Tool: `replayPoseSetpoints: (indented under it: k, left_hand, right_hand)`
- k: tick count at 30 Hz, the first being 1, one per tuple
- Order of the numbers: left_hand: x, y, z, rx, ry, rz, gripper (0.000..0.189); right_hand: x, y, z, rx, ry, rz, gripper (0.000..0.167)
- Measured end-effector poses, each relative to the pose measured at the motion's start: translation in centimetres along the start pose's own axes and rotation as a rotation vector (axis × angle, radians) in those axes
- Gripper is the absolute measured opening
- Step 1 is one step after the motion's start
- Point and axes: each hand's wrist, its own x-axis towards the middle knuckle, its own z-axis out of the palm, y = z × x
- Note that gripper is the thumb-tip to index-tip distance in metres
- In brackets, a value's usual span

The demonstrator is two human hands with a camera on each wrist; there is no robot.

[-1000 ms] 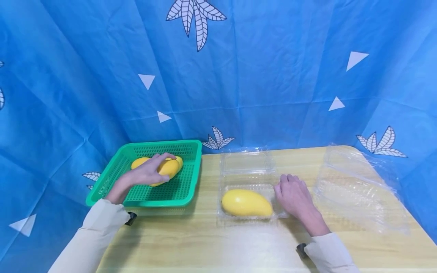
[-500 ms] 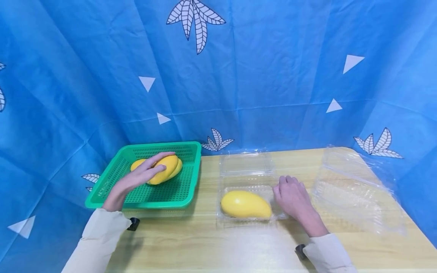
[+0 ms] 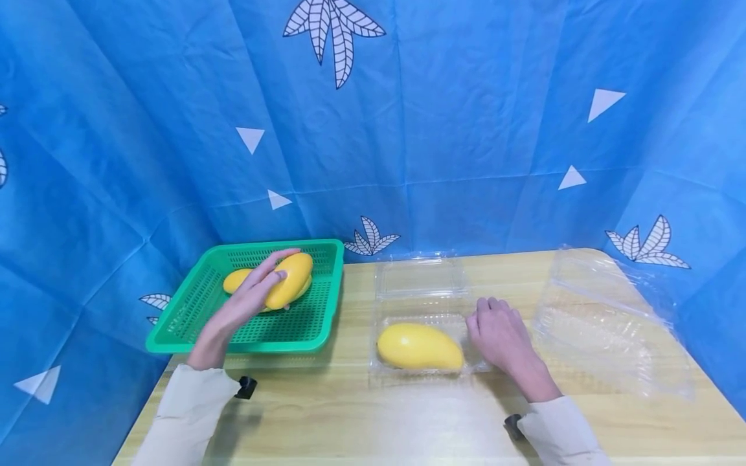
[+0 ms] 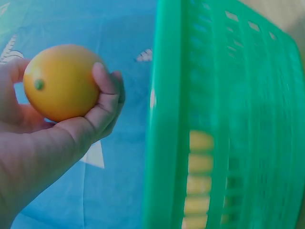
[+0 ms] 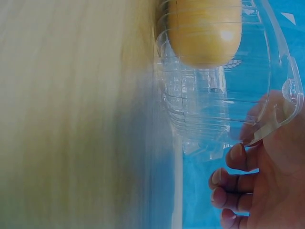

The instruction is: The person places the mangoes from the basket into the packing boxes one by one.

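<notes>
My left hand (image 3: pixel 250 294) grips a yellow mango (image 3: pixel 290 279), lifted above the other mangoes in the green basket (image 3: pixel 333 304). In the left wrist view the held mango (image 4: pixel 62 83) shows its stem end, with fingers and thumb wrapped round it above the basket rim (image 4: pixel 164 114). At the middle of the table stands a clear plastic clamshell box (image 3: pixel 381 317), its lid (image 3: pixel 421 275) folded back; one mango (image 3: pixel 419 347) lies in it. My right hand (image 3: pixel 500 333) is at the box's right side. Seen from the right wrist, thumb and forefinger pinch the box rim (image 5: pixel 271 131).
Other mangoes (image 3: pixel 236 279) sit in the basket, partly hidden by my left hand. More clear plastic boxes (image 3: pixel 606 330) lie at the right of the wooden table (image 3: pixel 326 414). A blue patterned cloth (image 3: pixel 466 129) hangs behind and at both sides.
My left hand has closed round a mango and raised it off the others, tilting it more upright. The right hand stays at the box rim.
</notes>
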Motion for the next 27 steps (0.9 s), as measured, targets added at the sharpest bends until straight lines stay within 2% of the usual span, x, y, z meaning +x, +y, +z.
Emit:
replayPoseSetpoints:
  k: [7, 13, 27]
  left_hand:
    - [0.8, 1.3, 1.8, -0.207, 0.147, 0.032, 0.052]
    - [0.7, 1.8, 2.5, -0.301, 0.276, 0.079, 0.053]
    - [0.6, 1.6, 3.3, -0.454, 0.296, 0.153, 0.051]
  right_hand:
    - [0.0, 0.0, -0.1, 0.012, 0.000, 0.014, 0.025]
    - [0.2, 0.0, -0.1, 0.021, 0.001, 0.013, 0.026]
    - [0.1, 0.0, -0.1, 0.015, -0.004, 0.016, 0.025]
